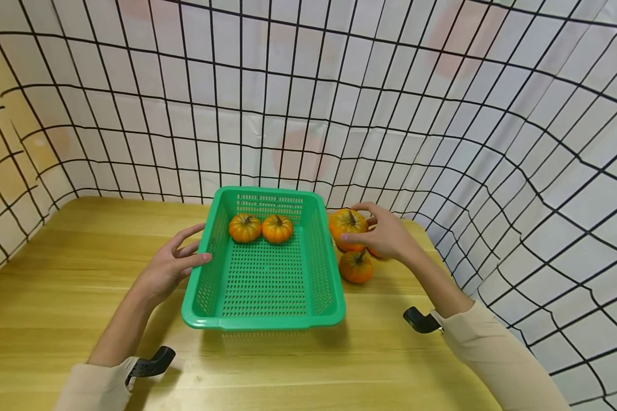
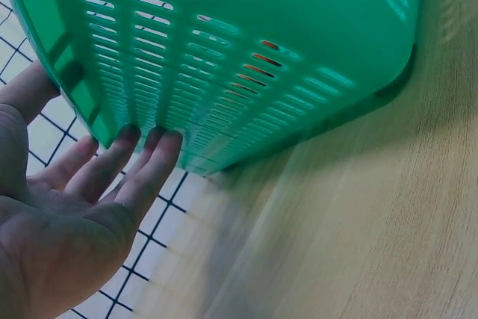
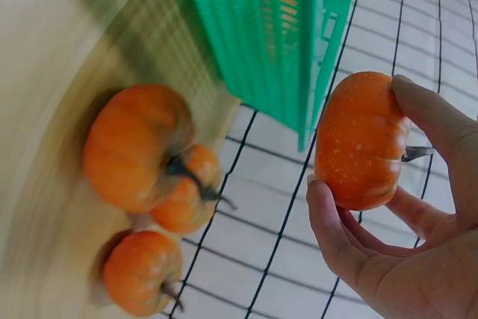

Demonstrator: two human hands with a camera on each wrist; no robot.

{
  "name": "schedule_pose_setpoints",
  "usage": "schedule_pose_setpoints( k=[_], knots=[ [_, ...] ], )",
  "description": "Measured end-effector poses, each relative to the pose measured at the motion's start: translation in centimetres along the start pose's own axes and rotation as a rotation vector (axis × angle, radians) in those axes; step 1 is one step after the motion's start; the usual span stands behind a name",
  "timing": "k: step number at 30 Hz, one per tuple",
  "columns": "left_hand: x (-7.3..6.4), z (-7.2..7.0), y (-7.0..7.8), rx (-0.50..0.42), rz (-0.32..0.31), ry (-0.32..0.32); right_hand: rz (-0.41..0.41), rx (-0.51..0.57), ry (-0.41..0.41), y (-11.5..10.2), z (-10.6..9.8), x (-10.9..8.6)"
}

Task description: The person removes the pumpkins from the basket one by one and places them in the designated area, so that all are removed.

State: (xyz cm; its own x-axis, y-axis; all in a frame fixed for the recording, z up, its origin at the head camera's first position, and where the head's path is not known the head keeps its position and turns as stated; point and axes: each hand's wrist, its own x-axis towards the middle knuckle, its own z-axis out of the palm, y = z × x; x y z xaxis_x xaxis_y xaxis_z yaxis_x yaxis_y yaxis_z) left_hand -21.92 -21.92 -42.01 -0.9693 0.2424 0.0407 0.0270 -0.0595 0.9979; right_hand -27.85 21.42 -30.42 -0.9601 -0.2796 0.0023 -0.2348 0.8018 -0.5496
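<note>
A green plastic basket (image 1: pixel 264 322) with slotted walls stands on the table, two small orange pumpkins (image 1: pixel 245 228) side by side at its far end. My left hand (image 1: pixel 168 267) holds the basket's left side, thumb over the rim and fingers (image 2: pixel 153 166) against the outer wall. Right of the basket, my right hand (image 1: pixel 385 233) grips another small pumpkin (image 3: pixel 362 140) between thumb and fingers. It is raised off the table, its stem towards my palm in the right wrist view. Below it, three more pumpkins (image 3: pixel 138 147) lie together on the wood, partly hidden in the head view.
Black wire grid (image 1: pixel 267 114) rises behind the table and along both sides, with white sheeting behind it. Bare wood of the tabletop (image 1: pixel 82 274) shows to the left and in front of the basket. A black wrist mount (image 1: pixel 151 362) sticks out from each sleeve.
</note>
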Motion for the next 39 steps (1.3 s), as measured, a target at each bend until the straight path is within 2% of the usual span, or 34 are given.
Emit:
schedule_pose_setpoints(
  k=[15,24,32,39],
  knots=[
    [-0.1,0.1,0.0,0.003,-0.014,0.006,0.108,-0.017,0.063,5.5,-0.8,-2.0],
    [0.1,0.0,0.0,-0.014,-0.012,0.002,0.179,0.074,0.055,8.4,-0.6,-3.2],
    [0.1,0.0,0.0,-0.015,-0.020,0.006,0.241,0.133,0.016,10.4,0.0,-3.3],
    [0.1,0.0,0.0,-0.017,-0.017,0.006,0.269,0.089,-0.012,11.7,0.4,-3.4]
  ],
)
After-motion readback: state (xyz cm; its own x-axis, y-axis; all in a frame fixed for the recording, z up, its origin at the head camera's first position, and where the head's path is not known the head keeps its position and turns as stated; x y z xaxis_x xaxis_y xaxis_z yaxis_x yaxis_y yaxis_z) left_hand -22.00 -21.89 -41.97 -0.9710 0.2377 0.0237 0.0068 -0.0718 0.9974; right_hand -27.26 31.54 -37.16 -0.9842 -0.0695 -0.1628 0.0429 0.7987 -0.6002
